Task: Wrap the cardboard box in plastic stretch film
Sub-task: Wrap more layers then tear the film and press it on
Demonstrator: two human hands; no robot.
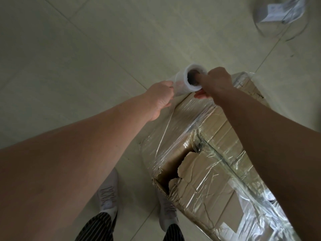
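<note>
The cardboard box (pixel 213 164) lies on the floor (pixel 83 49) at the right, running from the near right corner towards the middle; its brown corrugated top is creased, with a ragged torn hole by the near left corner; glossy, wrinkled stretch film (pixel 175 122) covers much of it and runs taut up to the white roll (pixel 191 79) held over the box's far end; the left hand (pixel 160 97) curls its fingers round the roll's left end; the right hand (pixel 218 82) grips the right end, a finger pushed into the dark hollow core; the floor is pale, smooth tile with thin grout lines; grey shoes (pixel 108 193) and striped trousers (pixel 102 225) stand just left of the box; a blurred piece of clear plastic (pixel 278 23) lies far right.
</note>
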